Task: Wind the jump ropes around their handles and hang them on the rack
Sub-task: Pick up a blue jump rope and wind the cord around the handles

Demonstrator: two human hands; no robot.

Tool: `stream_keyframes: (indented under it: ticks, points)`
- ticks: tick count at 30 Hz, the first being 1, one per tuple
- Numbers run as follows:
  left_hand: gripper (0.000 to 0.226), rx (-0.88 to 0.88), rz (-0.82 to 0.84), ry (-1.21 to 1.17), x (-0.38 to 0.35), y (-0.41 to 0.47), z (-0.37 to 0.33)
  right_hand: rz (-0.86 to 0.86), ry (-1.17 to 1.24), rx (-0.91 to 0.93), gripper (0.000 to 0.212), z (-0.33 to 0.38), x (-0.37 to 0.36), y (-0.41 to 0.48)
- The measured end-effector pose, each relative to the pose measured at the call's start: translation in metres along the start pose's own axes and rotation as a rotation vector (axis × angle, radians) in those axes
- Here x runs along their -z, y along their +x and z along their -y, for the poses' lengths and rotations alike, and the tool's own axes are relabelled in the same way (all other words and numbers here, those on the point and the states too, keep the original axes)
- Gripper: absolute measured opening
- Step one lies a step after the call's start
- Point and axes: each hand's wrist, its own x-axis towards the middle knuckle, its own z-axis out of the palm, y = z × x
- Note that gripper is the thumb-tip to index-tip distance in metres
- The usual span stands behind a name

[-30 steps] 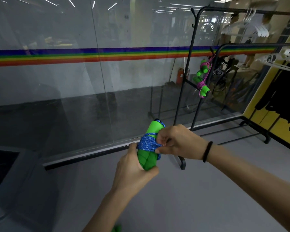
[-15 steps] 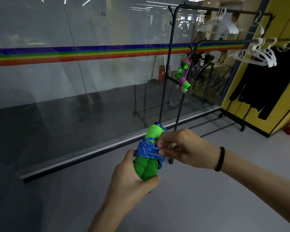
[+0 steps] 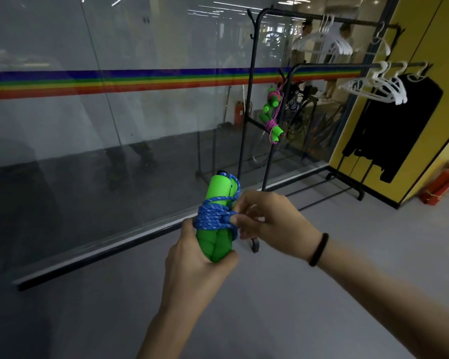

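- Left hand (image 3: 192, 268) grips the lower end of the two green handles (image 3: 214, 242), curled round them with the thumb on the near side. The bundle is upright in mid-air in front of me, over the floor (image 3: 322, 320).
- Right hand (image 3: 270, 224) pinches the blue rope (image 3: 213, 218) at the side of the coils, its fingers (image 3: 249, 222) closed on a strand. I read this as tucking the tail end.
- Coils sit round the middle of the handles. One slack loop runs up toward the handle tops.
- Risk: if the pinch lets go before the end is locked under a turn, the coils spring loose and the whole wind unravels. The cord looks braided and slick.
- Risk: the turns creep up and off the top, because my left grip only holds the bottom and nothing stops them above.
- Risk: if I tuck too tight, there may be no loop left for a hook. I cannot tell yet which part would hang.
- Rack (image 3: 246, 120) stands ahead and to the right, well apart from both hands. A pink rope bundle (image 3: 271, 117) hangs on it, so a hook near that is the likely target.
- Room: the path over the floor to the rack looks open.
- Edges: glass wall (image 3: 114, 151) on the left has a low base rail (image 3: 101, 252) along the floor. A rack foot (image 3: 254, 246) juts out low, showing just past my right hand, and is a trip point.
- White hangers (image 3: 376, 86) and a black garment (image 3: 394, 125) hang on the right part of the rack. I should keep the reach left of them so the rope does not snag.
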Motion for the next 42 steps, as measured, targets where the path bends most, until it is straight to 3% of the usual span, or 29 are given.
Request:
stream_keyframes:
  ticks: [2, 4, 9, 14, 16, 19, 21, 23, 27, 32, 38, 42]
  points:
    - [0.042, -0.010, -0.007, 0.000, 0.000, 0.001, 0.000, 0.185, 0.274, -0.129, 0.011, -0.001, 0.007, 0.004]
    - [0.041, -0.022, -0.016, 0.010, -0.001, 0.002, -0.002, 0.206, 0.291, -0.139, 0.010, -0.004, 0.009, 0.008]
    - [0.038, -0.036, -0.027, -0.021, -0.013, 0.007, -0.007, -0.047, -0.273, 0.184, 0.007, -0.013, 0.018, 0.011]
    - [0.041, -0.068, -0.065, -0.029, -0.032, 0.018, -0.021, -0.354, -0.413, 0.280, 0.025, -0.030, 0.001, 0.021]
    - [0.043, -0.082, -0.078, -0.020, -0.038, 0.025, -0.026, -0.404, -0.385, 0.289, 0.028, -0.037, 0.002, 0.026]
    - [0.043, -0.085, -0.111, -0.008, -0.047, 0.034, -0.028, -0.283, -0.110, 0.273, 0.016, -0.049, 0.021, 0.034]
    - [0.045, -0.102, -0.149, 0.012, -0.056, 0.041, -0.030, -0.068, 0.256, 0.147, 0.005, -0.054, 0.040, 0.039]
    - [0.046, -0.121, -0.164, 0.024, -0.067, 0.050, -0.034, 0.150, 0.509, 0.032, 0.011, -0.063, 0.060, 0.046]
    - [0.048, -0.141, -0.176, 0.033, -0.095, 0.072, -0.043, 0.385, 0.631, -0.055, 0.012, -0.091, 0.096, 0.071]
    - [0.045, -0.102, -0.170, -0.025, -0.130, 0.100, -0.059, 0.342, 0.674, -0.108, 0.015, -0.120, 0.118, 0.102]
    - [0.045, -0.010, -0.101, -0.342, -0.161, 0.133, -0.072, 0.363, 0.817, -0.154, 0.022, -0.144, 0.130, 0.138]
    - [0.044, 0.050, -0.074, -0.491, -0.178, 0.145, -0.078, 0.347, 0.619, -0.081, 0.032, -0.157, 0.138, 0.153]
